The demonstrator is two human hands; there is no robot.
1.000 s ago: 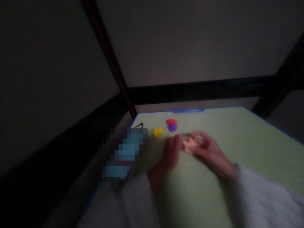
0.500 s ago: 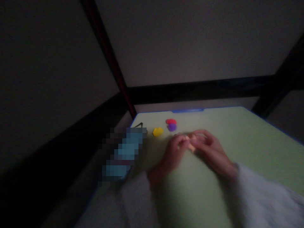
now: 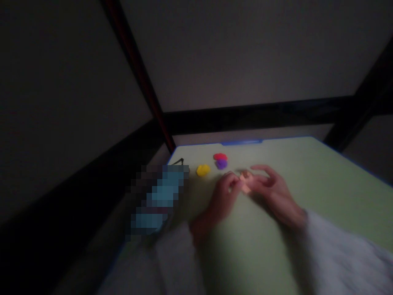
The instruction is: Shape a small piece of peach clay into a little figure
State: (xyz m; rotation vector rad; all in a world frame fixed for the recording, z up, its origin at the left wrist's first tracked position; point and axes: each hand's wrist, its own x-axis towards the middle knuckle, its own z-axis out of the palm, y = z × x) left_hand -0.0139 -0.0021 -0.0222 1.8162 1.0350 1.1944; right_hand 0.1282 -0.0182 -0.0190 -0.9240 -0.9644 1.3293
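Between my two hands is a small peach-coloured piece of modelling clay (image 3: 246, 187), with an uneven outline and a darker brownish spot at its top. My left hand (image 3: 223, 194) pinches its left side between thumb and curled fingers. From the right, my right hand (image 3: 274, 194) holds it with the thumb and lower fingers, while the index finger stretches out above it. Beyond my left hand lie a yellow clay lump (image 3: 203, 170), a purple lump (image 3: 221, 164) and a flat red lump (image 3: 220, 157); the purple one touches the red.
The pale green tabletop (image 3: 254, 250) has a blue edge and a blue handle-like strip (image 3: 242, 142) at the back. A blurred-out bluish object (image 3: 162, 196) lies along its left side, near a thin dark looped piece (image 3: 181, 160). Walls stand behind and to the left.
My left hand, apart and blurred a second ago, has closed onto the peach clay. My right index finger has lifted away from it. The coloured lumps stay in place.
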